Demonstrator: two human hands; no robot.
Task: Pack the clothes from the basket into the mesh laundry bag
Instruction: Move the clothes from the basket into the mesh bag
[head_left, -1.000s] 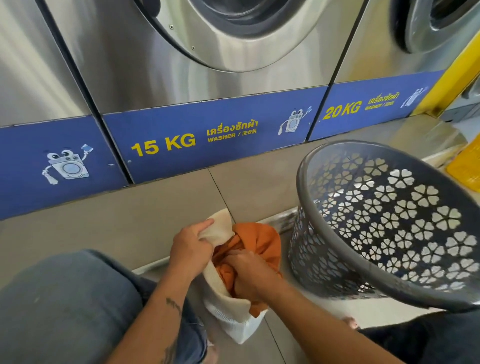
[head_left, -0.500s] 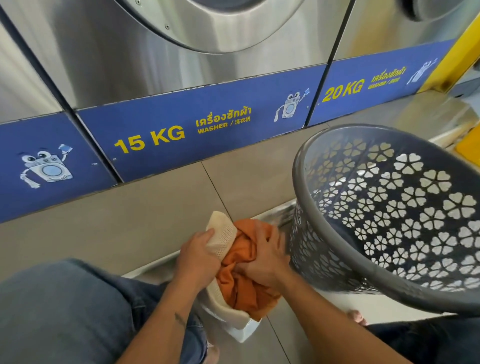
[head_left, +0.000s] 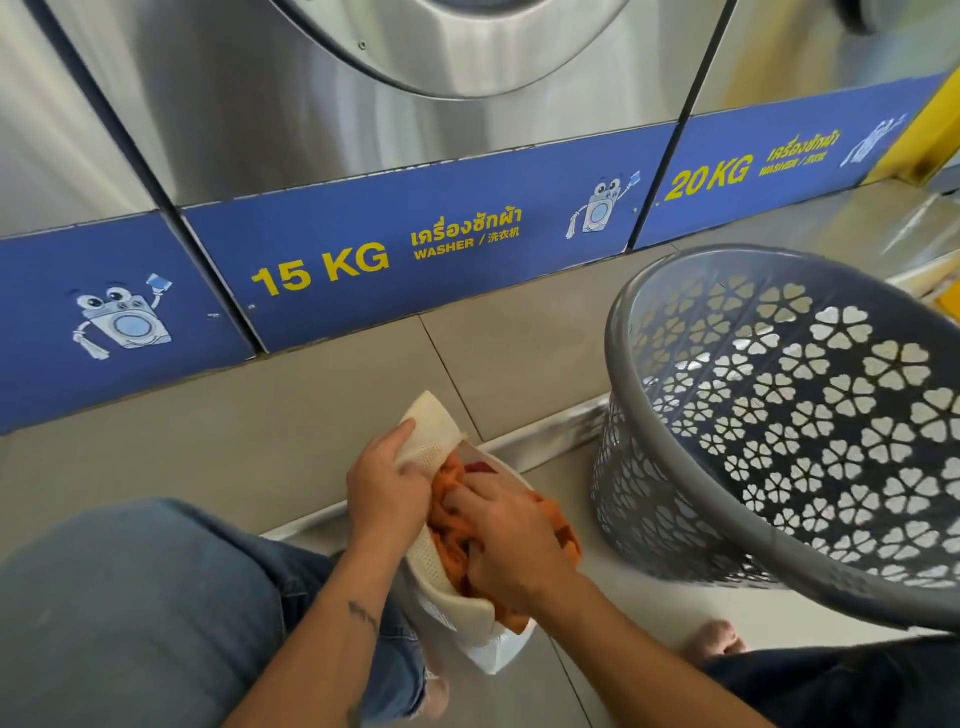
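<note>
Pushing the orange cloth (head_left: 452, 525) down into the white mesh bag (head_left: 434, 436) is the job going on here. The left hand (head_left: 387, 491) is pinching the top edge of the bag and holding it open. The right hand (head_left: 511, 540) is pressing on the orange cloth, with its fingers curled into the folds, grasping and stuffing at once. Most of the cloth is sitting inside the mouth of the bag, but a bit is poking out on the right side, and something dark red is showing just behind it.

The bag is standing on the floor (head_left: 311, 415) between the person's knees, just in front of the washing machines (head_left: 363, 130). The grey basket (head_left: 779, 441) is tipping toward the person, close to the bag on the right. Its inside is looking bare from here — only the flower holes are showing — so this is probably the last piece.

To do this step well, the left hand should be keeping the bag's mouth wide and pulled up, not letting it fold shut. The right hand should be pushing the cloth deep — tucking in the loose bit on the right too — so nothing is hanging over the edge.
</note>
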